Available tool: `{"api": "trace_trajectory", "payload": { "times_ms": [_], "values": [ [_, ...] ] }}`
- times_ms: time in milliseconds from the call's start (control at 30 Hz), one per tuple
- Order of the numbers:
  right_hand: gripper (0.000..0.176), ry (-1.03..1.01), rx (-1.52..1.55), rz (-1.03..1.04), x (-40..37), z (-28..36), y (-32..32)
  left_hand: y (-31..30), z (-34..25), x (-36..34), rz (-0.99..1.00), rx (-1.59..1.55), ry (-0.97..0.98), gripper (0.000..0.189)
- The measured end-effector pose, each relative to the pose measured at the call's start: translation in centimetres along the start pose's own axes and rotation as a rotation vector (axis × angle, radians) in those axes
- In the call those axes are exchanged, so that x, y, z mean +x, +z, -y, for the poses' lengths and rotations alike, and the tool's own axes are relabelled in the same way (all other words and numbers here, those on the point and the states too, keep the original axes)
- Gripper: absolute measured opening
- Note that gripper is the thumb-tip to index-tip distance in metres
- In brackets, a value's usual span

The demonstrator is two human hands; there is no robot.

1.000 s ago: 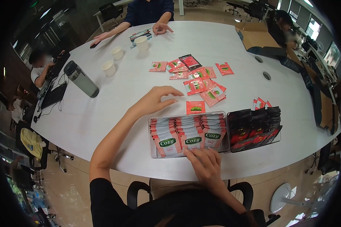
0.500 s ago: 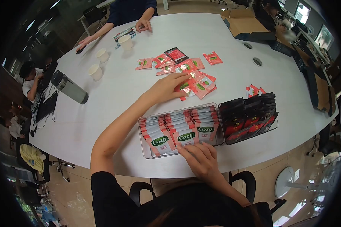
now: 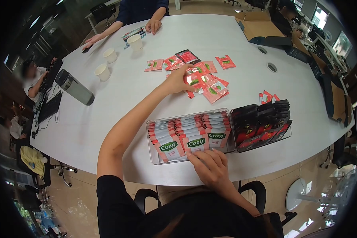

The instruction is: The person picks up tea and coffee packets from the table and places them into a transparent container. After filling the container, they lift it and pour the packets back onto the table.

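My left hand (image 3: 180,81) reaches over the loose pile of pink sachets, its thumb and fingers round the edges of one pink sachet (image 3: 193,80) with a green mark. A black and red sachet (image 3: 187,56) lies at the back of the pile, and a single pink sachet (image 3: 225,62) is apart on its right. My right hand (image 3: 210,163) rests with loosely bent, spread fingers at the front edge of the clear tray (image 3: 154,158), which holds rows of Cozy sachets (image 3: 169,150). Beside it stands a second tray packed with black sachets (image 3: 261,125).
Three paper cups (image 3: 135,42) and a grey bottle (image 3: 74,87) stand on the left of the white table (image 3: 87,131). A co-worker's hands (image 3: 154,25) rest at the far edge, near some pens. Open cardboard boxes (image 3: 261,28) line the right side. Small sachets (image 3: 268,96) lie behind the black ones.
My left hand has moved slightly back and left on the pile and now has a pink sachet between its fingers. My right hand has stayed at the tray's front edge.
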State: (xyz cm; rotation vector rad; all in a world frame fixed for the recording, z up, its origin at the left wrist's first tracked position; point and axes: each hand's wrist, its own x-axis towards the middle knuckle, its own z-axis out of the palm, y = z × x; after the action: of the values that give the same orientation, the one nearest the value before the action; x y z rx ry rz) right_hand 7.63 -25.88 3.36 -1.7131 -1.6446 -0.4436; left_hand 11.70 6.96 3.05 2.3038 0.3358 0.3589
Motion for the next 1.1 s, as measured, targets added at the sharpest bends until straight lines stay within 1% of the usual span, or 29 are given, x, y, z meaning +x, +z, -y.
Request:
{"api": "trace_trajectory", "payload": {
  "times_ms": [67,100,200,233,333,367,433,467,567,667,767,867,900,1000,1100],
  "values": [
    [0.032,-0.001,-0.008,-0.010,-0.2,0.0,0.2,0.2,1.1,1.1,-0.072,0.003,0.043,0.071],
    [0.032,0.000,-0.014,-0.016,-0.2,-0.1,0.2,-0.1,0.9,1.7,-0.084,0.031,0.005,0.061],
    [0.032,0.000,-0.018,-0.013,-0.1,0.0,0.1,-1.3,1.0,4.3,0.037,0.011,-0.182,0.053],
    [0.033,0.000,-0.020,-0.012,0.0,0.0,0.0,-1.2,0.7,4.2,0.001,-0.023,-0.129,0.048],
    [0.033,-0.005,-0.030,-0.012,0.0,-0.1,0.0,-0.7,1.0,5.5,-0.066,0.057,-0.070,0.047],
    [0.034,-0.006,-0.033,-0.017,-0.1,-0.1,0.2,-0.8,1.2,5.8,-0.044,0.091,-0.027,0.048],
    [0.035,-0.001,-0.027,-0.009,-0.1,-0.1,0.1,-0.5,1.5,6.4,-0.009,0.123,-0.020,0.049],
    [0.036,0.006,-0.020,0.004,0.0,0.0,-0.2,-0.5,1.8,6.6,0.008,0.141,-0.020,0.050],
    [0.037,0.005,-0.020,0.010,0.1,0.1,-0.1,-0.8,1.3,7.1,0.087,0.253,-0.093,0.067],
    [0.036,-0.003,-0.032,-0.005,0.0,0.0,0.1,-0.8,0.7,6.9,0.088,0.262,-0.110,0.063],
    [0.035,0.007,-0.011,-0.007,0.0,0.0,0.2,0.0,1.8,6.9,-0.037,0.229,-0.029,0.060],
    [0.036,0.021,0.014,0.000,0.2,0.2,0.1,-0.3,1.3,6.8,-0.024,0.228,-0.035,0.063],
    [0.036,0.025,0.017,0.000,0.3,0.2,0.0,-0.1,1.1,6.5,-0.112,0.223,0.023,0.063],
    [0.034,0.014,0.005,0.005,0.2,0.1,0.0,-0.2,0.3,5.8,-0.123,0.280,0.000,0.060],
    [0.034,0.011,0.015,0.005,0.2,0.1,0.0,-0.7,-0.6,4.8,-0.207,0.249,0.060,0.054]
  ]
}}
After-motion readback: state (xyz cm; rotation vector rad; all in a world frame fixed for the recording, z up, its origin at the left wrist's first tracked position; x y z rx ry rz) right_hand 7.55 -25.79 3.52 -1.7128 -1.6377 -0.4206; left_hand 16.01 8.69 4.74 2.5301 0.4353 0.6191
